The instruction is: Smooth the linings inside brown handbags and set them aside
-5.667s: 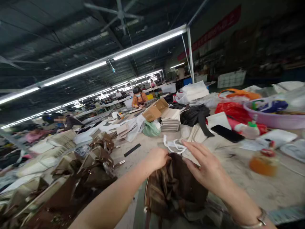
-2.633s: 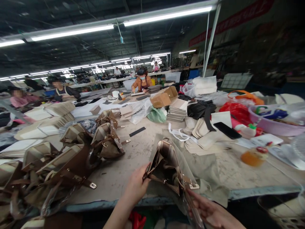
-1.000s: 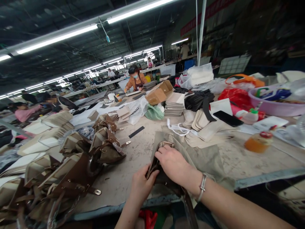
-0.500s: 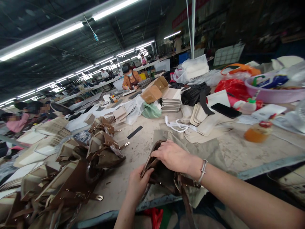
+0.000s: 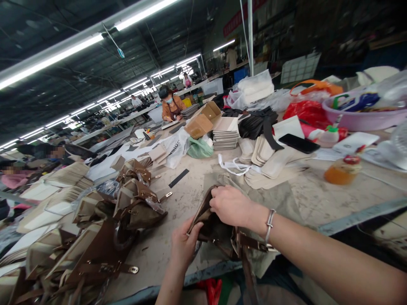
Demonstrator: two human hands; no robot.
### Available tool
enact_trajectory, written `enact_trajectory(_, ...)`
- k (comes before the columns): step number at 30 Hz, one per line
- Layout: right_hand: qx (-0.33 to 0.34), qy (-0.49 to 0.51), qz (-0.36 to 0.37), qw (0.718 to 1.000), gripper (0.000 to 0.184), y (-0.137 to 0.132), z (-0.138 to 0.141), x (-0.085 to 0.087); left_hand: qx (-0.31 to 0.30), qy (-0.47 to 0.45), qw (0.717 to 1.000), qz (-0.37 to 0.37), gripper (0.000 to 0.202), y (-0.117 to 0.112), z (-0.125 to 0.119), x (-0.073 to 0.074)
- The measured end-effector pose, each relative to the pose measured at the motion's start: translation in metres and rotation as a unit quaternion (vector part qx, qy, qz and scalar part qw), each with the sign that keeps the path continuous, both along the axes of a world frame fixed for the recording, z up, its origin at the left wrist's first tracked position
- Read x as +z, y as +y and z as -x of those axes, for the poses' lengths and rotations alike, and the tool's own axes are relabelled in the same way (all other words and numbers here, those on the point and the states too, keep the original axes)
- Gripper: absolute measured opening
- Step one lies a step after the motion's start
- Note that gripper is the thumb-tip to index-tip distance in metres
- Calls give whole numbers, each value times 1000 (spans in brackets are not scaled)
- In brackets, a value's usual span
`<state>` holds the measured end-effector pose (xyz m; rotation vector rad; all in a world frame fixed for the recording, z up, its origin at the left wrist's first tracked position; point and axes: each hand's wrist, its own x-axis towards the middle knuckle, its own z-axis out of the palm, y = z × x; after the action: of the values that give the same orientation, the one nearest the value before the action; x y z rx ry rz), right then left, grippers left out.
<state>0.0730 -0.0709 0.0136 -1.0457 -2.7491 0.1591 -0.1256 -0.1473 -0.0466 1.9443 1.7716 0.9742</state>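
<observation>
A dark brown handbag [image 5: 219, 235] lies open at the table's near edge, its strap hanging down over the side. My left hand [image 5: 184, 241] grips the bag's left rim, the thumb inside and the fingers behind it. My right hand [image 5: 233, 206], with a metal bangle on the wrist, is closed at the upper rim and opening of the bag; its fingertips are partly hidden. A grey-green cloth [image 5: 270, 207] is spread under and behind the bag. The bag's inside is mostly dark.
Several brown bags [image 5: 92, 250] with metal clasps crowd the left. Stacked light panels [image 5: 225, 133], a cardboard box [image 5: 203, 120], a phone [image 5: 299, 143], an orange-filled jar [image 5: 341, 171] and a lilac basin [image 5: 365, 118] stand farther back. A co-worker [image 5: 172, 106] sits beyond.
My right hand has shifted slightly along the bag's rim, its fingers curling more into the opening. The left hand keeps its hold. The whole view has moved a little.
</observation>
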Motion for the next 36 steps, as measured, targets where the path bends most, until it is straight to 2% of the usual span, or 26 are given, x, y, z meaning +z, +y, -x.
enact_trajectory(5,-51,7,5,999,28,5,8,1,27,3,1000,-5,32,0,-3,2)
enact_trajectory(18,-99,36,12,994,30,11,14,-5,73,-25,997,-6,31,3,-10,2)
enact_trajectory(24,-106,35,16,994,29,11,15,-5,66,-27,997,2,32,3,-9,1)
enact_trajectory(31,-110,42,16,993,30,12,15,-6,52,36,998,-13,31,5,-10,1)
enact_trajectory(36,-110,45,13,993,30,12,15,-6,44,7,999,-13,33,8,-6,-5)
